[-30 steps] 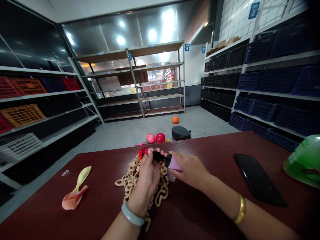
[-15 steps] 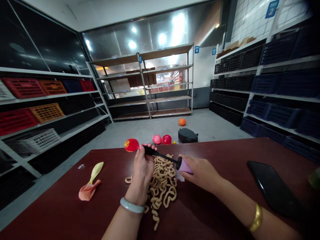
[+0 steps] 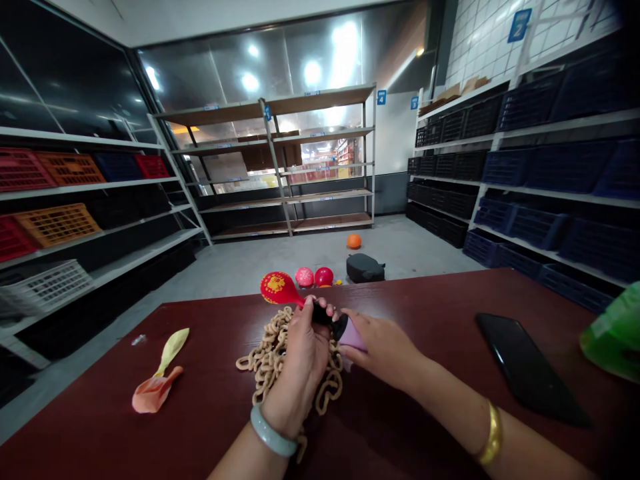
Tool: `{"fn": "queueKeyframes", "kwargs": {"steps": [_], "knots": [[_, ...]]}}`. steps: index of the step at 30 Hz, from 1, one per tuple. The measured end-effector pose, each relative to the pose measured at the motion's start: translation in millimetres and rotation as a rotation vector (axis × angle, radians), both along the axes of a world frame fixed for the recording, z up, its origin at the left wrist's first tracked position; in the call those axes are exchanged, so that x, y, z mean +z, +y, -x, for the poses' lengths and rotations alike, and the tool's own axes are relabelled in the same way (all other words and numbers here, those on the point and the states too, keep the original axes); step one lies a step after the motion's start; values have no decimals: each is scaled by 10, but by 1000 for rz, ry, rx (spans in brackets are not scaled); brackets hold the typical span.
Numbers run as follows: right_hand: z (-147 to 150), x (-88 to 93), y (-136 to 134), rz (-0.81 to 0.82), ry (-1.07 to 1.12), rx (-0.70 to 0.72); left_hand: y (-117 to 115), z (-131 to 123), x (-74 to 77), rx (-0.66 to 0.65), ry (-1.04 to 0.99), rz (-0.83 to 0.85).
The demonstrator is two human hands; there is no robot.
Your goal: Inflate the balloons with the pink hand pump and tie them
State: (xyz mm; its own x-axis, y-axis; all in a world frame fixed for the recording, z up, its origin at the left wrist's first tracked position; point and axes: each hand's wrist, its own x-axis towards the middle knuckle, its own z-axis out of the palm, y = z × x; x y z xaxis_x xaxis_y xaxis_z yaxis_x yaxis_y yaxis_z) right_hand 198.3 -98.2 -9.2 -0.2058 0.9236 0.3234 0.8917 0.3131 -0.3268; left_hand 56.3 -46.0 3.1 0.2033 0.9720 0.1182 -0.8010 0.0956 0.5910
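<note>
Far left on worktop (image 3: 215,393), I see limp orange balloon (image 3: 153,395) touching limp yellow balloon (image 3: 173,348). Next, pile of beige coils (image 3: 270,343), partly hidden from me by left hand (image 3: 309,347). Red balloon (image 3: 278,288), yellow print, rounded out, at far side of pile; neck runs to left fingers. Left grip wrapped round black part of hand pump (image 3: 353,335). Right hand (image 3: 384,348): grip clasping pump's purple end. Further right, flat black slab (image 3: 530,370). Far right, green object (image 3: 614,333), cut off in my view.
</note>
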Motion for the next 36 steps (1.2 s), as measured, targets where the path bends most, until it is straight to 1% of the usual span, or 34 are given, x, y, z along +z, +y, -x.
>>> {"fn": "queueKeyframes", "kwargs": {"steps": [3, 6, 8, 11, 14, 16, 20, 22, 24, 27, 31, 34, 36], "knots": [[5, 4, -4, 24, 20, 8, 4, 84, 50, -84, -28, 40], [-14, 27, -5, 35, 43, 4, 6, 155, 86, -173, -47, 39], [-30, 40, -1, 35, 36, -6, 4, 175, 101, -194, -53, 33], [-37, 37, 9, 29, -1, -20, 3, 159, 106, -191, -66, 42], [-9, 22, 9, 27, -34, -29, 6, 104, 78, -135, -73, 25], [27, 24, -3, 33, -46, -28, 3, 64, 51, -63, -52, 14], [104, 56, -45, 41, -58, -18, -20, 4, 14, 67, 37, 79], [128, 61, -59, 44, -67, -17, -15, -5, 6, 107, 66, 99], [132, 47, -63, 46, -68, -13, 32, 21, 5, 128, 69, 69], [97, 7, -50, 51, -66, -3, 197, 173, 33, 165, 34, 40], [21, -5, -26, 84, -83, 18, 464, 564, 143, 279, -47, 45], [-22, 24, -19, 101, -91, 30, 565, 813, 232, 339, -81, 39], [-39, 43, -23, 111, -94, 32, 583, 882, 262, 362, -87, 45]]}}
